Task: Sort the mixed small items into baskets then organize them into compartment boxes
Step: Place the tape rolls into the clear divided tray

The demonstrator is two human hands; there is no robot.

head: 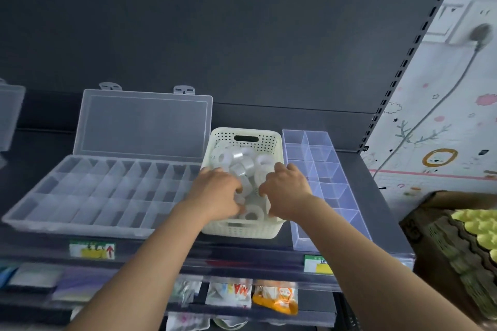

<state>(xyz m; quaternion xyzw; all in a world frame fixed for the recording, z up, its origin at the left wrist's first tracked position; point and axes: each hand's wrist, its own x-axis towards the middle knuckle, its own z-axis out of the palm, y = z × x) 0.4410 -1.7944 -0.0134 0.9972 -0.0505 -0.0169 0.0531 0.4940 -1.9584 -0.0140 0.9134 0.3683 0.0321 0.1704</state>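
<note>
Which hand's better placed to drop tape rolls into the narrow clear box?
Right, probably. The right hand is at the basket's right edge, beside the narrow clear box. The left hand would have to cross over the tape rolls.

A shop: shelf (242, 255) edged with price tags (92, 250)

Basket (243, 228) between compartment box (102, 196) left, divider tray (326, 185) right.

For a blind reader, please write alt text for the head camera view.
Both bare hands, left hand and right hand, reach into a cream perforated plastic basket of clear tape rolls, between an open empty clear compartment box and a narrow bluish divided tray.
</note>
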